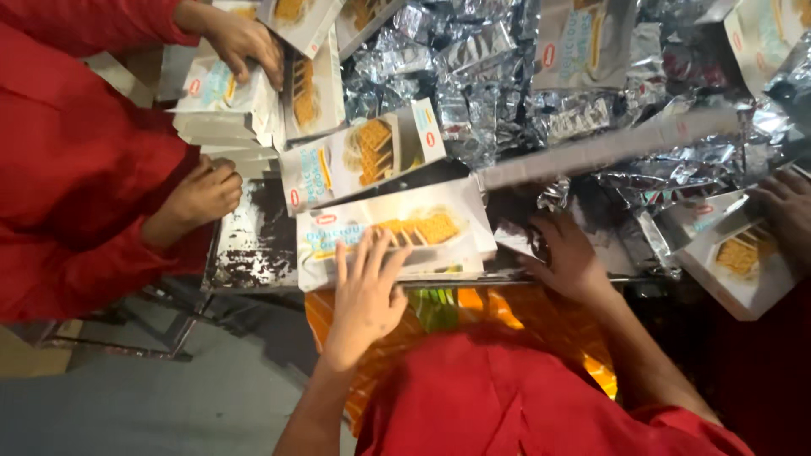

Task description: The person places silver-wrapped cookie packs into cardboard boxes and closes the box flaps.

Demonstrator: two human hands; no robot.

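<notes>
My left hand [366,291] lies flat with fingers spread on the near edge of a white biscuit carton [397,230] printed with golden crackers, at the table's front edge. My right hand [564,257] presses on the table just right of that carton, at the foot of a pile of silver foil packets [473,93]; whether it grips anything is hidden. A second carton [359,156] sits tilted just behind the first.
At the left, a person in red has one hand [245,42] on a stack of cartons [224,105] and a fist [203,194] near the worn metal table edge [253,253]. Another person's hand [790,211] holds an open carton [743,262] at right.
</notes>
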